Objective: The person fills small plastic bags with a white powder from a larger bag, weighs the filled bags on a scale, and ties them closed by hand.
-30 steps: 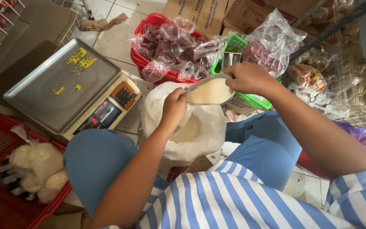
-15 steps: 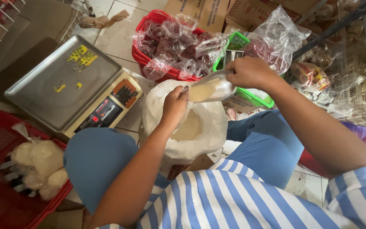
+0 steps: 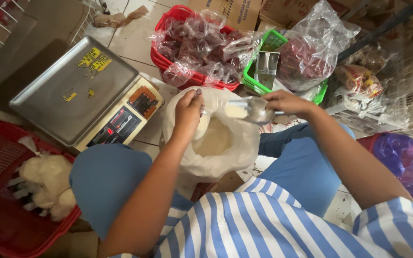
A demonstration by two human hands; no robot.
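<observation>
A large clear plastic sack (image 3: pixel 244 153) of white powder stands open between my knees. My left hand (image 3: pixel 190 110) pinches a small clear bag at the sack's left rim; the small bag is mostly hidden by my fingers. My right hand (image 3: pixel 288 101) grips the handle of a metal scoop (image 3: pixel 249 110) holding white powder, tipped toward my left hand above the sack's mouth.
A digital scale (image 3: pixel 84 93) with a steel pan sits to the left. A red basket (image 3: pixel 5 210) with tied white bags is at lower left. A red basket (image 3: pixel 180 28) of bagged dark goods and a green basket (image 3: pixel 252 81) lie beyond the sack.
The scoop has turned and come down toward my left hand over the sack. My head has tilted, so the view shifted slightly.
</observation>
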